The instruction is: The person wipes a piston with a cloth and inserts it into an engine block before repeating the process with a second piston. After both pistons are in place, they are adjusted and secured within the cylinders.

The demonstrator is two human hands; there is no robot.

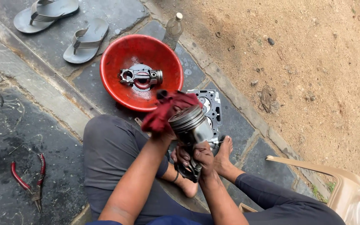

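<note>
The red basin sits just beyond my knees, bare stone open to the left. My right hand grips the piston by its rod; my left hand presses a red rag against its crown.

- There is only one view, from a camera on the person's head.
- It looks steeply down and a little forward, over the person's own knees and bare feet, to the dark stone-slab ground.
- The two forearms come in from the bottom edge, so the view is near: the left hand and the right hand are close to the middle.
- Farther forward, towards the top, stands the round red plastic basin; the sandy brown soil fills the upper right.
- No second view exists, so no part is shared.
</note>
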